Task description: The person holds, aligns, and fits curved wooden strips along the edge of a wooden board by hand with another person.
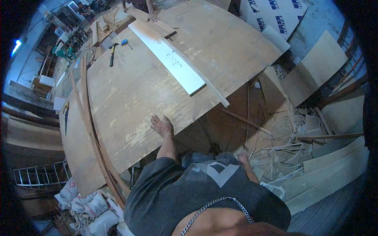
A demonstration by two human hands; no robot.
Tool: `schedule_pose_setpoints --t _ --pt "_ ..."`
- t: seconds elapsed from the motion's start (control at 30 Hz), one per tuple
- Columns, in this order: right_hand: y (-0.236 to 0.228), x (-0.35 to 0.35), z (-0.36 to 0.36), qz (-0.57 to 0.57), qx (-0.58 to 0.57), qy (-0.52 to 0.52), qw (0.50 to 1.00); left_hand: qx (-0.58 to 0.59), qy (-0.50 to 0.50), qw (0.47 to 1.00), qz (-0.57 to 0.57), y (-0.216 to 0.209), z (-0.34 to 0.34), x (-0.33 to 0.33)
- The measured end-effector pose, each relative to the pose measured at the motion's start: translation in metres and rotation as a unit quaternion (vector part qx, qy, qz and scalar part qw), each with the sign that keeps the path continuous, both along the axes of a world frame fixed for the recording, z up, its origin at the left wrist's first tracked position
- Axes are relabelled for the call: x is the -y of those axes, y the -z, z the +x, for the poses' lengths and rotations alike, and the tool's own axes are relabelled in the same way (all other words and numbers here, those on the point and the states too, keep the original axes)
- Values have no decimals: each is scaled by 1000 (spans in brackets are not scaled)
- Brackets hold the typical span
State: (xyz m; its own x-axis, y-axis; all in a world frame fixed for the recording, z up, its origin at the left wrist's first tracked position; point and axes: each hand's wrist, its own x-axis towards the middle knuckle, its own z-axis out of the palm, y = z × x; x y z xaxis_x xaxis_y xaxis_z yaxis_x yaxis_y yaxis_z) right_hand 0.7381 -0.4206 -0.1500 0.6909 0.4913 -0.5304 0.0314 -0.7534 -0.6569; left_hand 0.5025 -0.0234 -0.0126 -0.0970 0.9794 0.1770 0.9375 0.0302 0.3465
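Observation:
My left hand [162, 126] lies on the near edge of a big plywood worktop [130, 90], palm down with its fingers spread, holding nothing. Down at my side is my right hand [243, 158], away from the worktop; it is small and dim, and its fingers are not clear. A long white board [169, 59] with dark specks lies across the worktop, beyond my left hand. Along its right side runs a thin pale strip [212, 89] that juts over the edge.
A hammer [113, 54], a blue tape measure [124, 42] and a handsaw [66, 118] lie on the worktop. Long wooden strips [89, 122] cross its left end. At the far edge another person's hand [152, 16] touches a board. Wood scraps [283, 153] litter the floor at right.

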Motion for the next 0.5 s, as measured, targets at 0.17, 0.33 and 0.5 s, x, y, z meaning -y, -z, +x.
schedule_pose_setpoints --t 0.17,0.33,0.5 --pt "5 3 5 -78 -62 34 994 5 -1 1000 10 -1 7 1" --pt "5 3 2 -13 -42 52 998 -3 -4 1000 5 -2 6 1" --pt "12 8 4 -13 17 6 1000 12 -3 1000 8 0 9 0"
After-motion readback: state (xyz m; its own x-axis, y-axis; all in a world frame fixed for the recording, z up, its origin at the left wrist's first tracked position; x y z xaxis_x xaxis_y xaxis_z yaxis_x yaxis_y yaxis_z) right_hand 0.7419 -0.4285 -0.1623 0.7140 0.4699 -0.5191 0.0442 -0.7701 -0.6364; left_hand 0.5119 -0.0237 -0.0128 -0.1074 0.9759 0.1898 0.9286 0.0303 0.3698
